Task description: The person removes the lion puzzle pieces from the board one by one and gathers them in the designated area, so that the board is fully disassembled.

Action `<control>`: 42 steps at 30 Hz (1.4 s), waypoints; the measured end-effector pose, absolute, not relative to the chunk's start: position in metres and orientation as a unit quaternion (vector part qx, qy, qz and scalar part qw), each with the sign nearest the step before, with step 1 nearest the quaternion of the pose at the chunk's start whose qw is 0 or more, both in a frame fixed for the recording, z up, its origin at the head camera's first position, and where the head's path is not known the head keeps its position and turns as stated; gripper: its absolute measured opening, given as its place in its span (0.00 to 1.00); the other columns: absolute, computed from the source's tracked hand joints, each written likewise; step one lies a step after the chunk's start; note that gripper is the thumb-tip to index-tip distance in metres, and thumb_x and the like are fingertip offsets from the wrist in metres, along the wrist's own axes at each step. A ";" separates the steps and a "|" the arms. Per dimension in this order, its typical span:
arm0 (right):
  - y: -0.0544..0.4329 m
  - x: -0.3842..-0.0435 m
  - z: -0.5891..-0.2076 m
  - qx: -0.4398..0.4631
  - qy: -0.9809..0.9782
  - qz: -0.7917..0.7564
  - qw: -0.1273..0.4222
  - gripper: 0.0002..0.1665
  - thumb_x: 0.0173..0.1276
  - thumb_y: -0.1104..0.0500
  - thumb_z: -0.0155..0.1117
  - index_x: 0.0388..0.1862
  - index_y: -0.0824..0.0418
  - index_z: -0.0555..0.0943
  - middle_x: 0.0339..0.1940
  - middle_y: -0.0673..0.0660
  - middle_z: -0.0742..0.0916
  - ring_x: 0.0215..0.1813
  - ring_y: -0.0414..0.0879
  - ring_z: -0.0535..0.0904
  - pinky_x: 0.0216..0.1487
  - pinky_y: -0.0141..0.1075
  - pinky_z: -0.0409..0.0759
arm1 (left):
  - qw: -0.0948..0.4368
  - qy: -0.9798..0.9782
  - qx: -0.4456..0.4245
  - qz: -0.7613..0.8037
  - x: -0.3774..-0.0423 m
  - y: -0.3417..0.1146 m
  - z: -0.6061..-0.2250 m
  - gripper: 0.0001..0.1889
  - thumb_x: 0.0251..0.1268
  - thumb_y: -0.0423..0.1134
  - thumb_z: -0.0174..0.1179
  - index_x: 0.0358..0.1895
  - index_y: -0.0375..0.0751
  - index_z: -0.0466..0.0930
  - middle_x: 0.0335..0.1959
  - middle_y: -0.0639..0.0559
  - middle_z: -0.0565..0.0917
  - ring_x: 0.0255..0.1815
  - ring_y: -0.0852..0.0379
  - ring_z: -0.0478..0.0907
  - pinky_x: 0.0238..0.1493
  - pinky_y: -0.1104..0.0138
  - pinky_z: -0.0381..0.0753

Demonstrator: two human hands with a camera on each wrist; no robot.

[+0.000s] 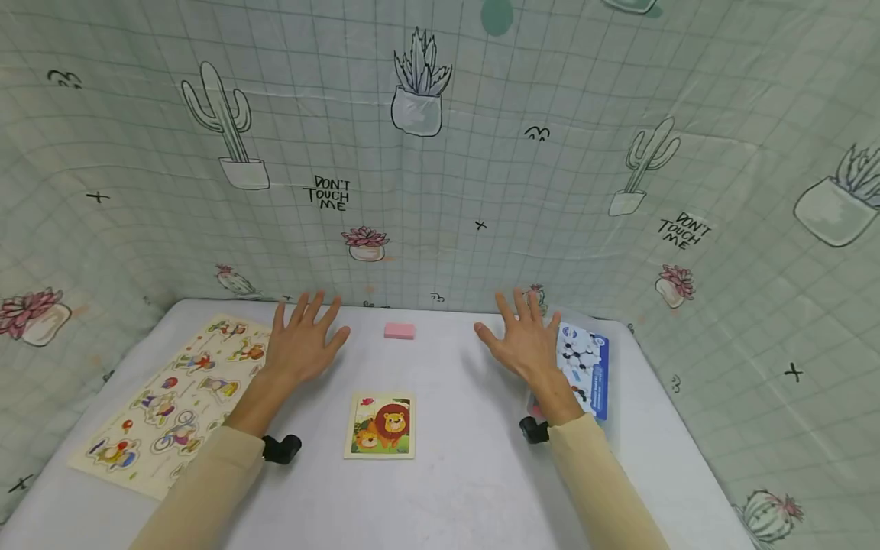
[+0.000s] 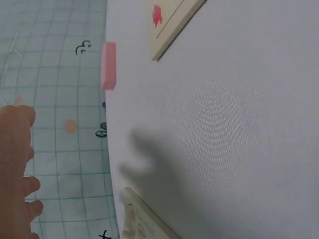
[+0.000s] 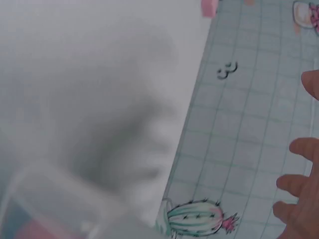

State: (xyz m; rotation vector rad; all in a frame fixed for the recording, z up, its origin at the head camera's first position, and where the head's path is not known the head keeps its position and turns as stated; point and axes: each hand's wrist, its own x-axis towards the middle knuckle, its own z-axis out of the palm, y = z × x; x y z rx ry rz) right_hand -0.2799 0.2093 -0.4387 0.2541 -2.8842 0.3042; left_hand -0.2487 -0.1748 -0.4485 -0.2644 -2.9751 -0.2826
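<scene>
My left hand [image 1: 300, 347] is held above the table with its fingers spread, near the right edge of a pale sheet [image 1: 147, 405] printed with cartoon figures. My right hand [image 1: 525, 340] is spread the same way, beside a clear plastic box with a blue and white label [image 1: 593, 367], partly hidden behind that hand and wrist. Neither hand holds anything. Between the forearms lies a square lion picture puzzle [image 1: 381, 426] in a light frame. Farther back is a small pink block [image 1: 399, 331], seen also in the left wrist view as a pink block [image 2: 108, 65].
The white table [image 1: 467, 489] is bordered at the back and sides by a hanging cloth [image 1: 440, 176] with a grid and cactus drawings. Black wrist-worn devices show beside both cuffs, a left one [image 1: 282, 449] and a right one [image 1: 533, 430].
</scene>
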 end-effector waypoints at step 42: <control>0.051 -0.233 -0.479 0.370 -0.901 0.189 -0.125 0.21 0.69 0.68 0.61 0.52 0.46 0.87 0.46 0.47 0.83 0.46 0.39 0.76 0.54 0.34 0.77 | -0.099 -0.966 -0.212 -0.107 -0.133 -0.130 -0.484 0.33 0.74 0.64 0.48 0.77 0.58 0.64 0.81 0.36 0.50 0.82 0.37 0.46 0.74 0.36 0.49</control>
